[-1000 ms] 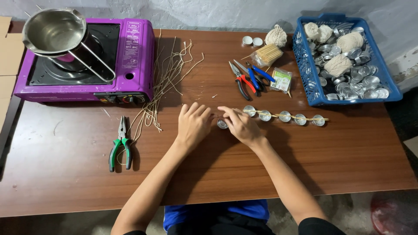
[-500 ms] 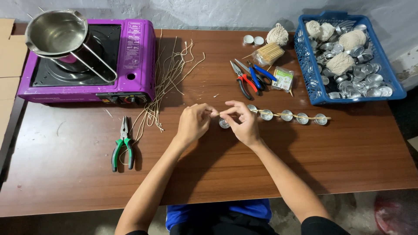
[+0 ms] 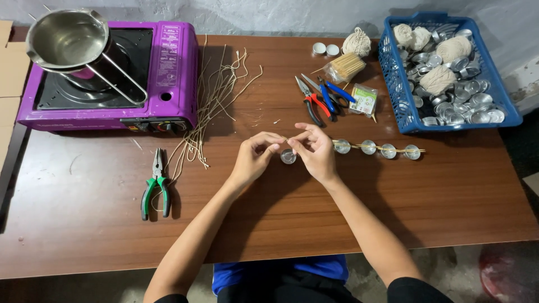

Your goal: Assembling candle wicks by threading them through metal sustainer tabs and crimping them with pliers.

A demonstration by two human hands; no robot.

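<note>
Item in hand: a small round metal cup (image 3: 288, 156) on the wooden table (image 3: 393, 207), directly below and between my two hands, touching neither as far as I can tell. Above it I hold a thin pale wick piece (image 3: 287, 139), pinched at both ends; it is too fine to see clearly, but its long axis appears to run left to right, in line with the row beyond. Left hand (image 3: 254, 158): fingers curled, thumb and forefinger closed on the wick's left end. Right hand (image 3: 314, 150): likewise pinched shut on the right end, and slightly nearer the cup. Adjoining, to the right: a row of four cups (image 3: 376, 148) with thin sticks laid across their tops, on the same left-right line. Further out: red and blue pliers (image 3: 321, 98), a bundle of wooden sticks (image 3: 347, 65), a ball of twine (image 3: 357, 42), a blue basket (image 3: 400, 118) of empty cups and twine. To the left: loose cut wicks (image 3: 216, 104), green-handled pliers (image 3: 156, 185), a purple portable stove (image 3: 174, 67) carrying a steel pot (image 3: 62, 39).
</note>
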